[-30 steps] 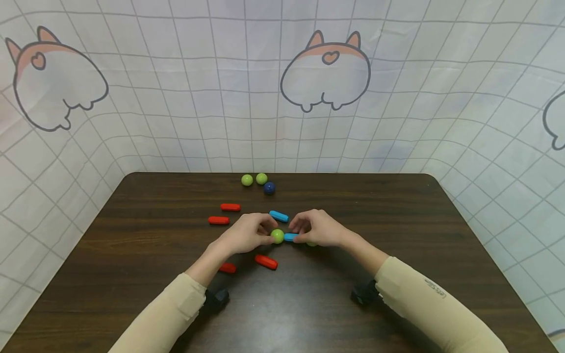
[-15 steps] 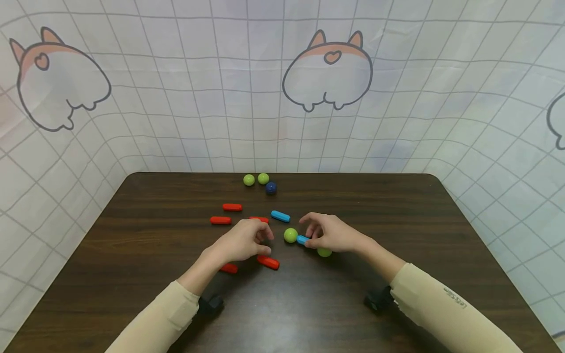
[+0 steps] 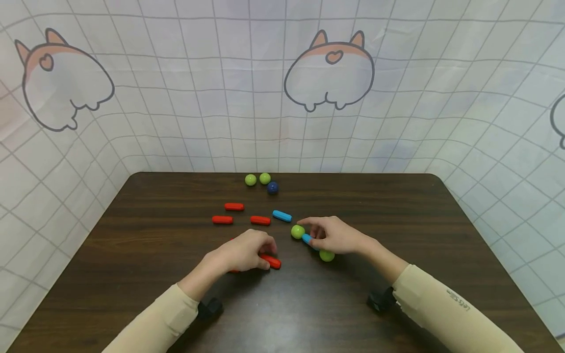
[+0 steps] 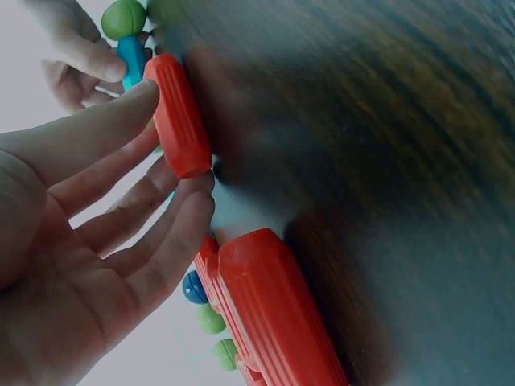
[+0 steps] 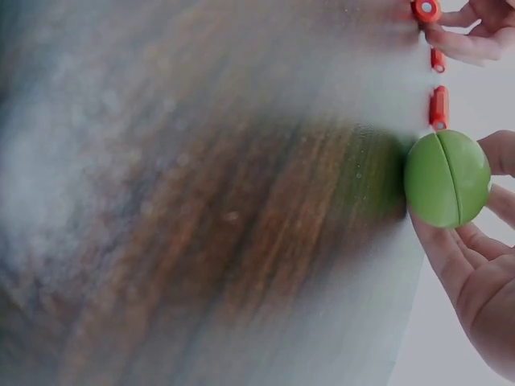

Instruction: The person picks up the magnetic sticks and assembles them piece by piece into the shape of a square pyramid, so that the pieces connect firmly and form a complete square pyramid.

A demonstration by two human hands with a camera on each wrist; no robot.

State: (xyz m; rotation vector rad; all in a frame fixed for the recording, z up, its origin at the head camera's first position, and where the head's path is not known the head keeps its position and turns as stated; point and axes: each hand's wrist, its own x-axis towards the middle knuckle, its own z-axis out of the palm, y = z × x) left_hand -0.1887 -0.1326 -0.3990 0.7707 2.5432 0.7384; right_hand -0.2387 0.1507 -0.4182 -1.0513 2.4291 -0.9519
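My left hand [image 3: 247, 250] has its thumb and fingers around a red toy rod [image 3: 272, 261]; the left wrist view shows the thumb on one side of that ribbed rod [image 4: 181, 121] and fingertips at its lower end. With my right hand [image 3: 339, 235] I pinch a short blue rod [image 3: 307, 239], partly hidden by the thumb. A green ball [image 3: 297, 232] sits at its far end. At the near end, below the palm, is another green ball [image 3: 327, 255], which looms large in the right wrist view with a seam around it.
Three red rods, among them one near the middle [image 3: 260, 220], lie beyond my left hand, and another is mostly hidden behind it. A loose blue rod [image 3: 282, 215] lies beyond the joined piece. Two green balls [image 3: 250, 180] and a dark blue ball [image 3: 272, 188] rest near the back edge.
My left hand has let go of the far green ball and moved back down to the near red rod. The right hand has shifted right with the blue rod and balls, which now slant more.
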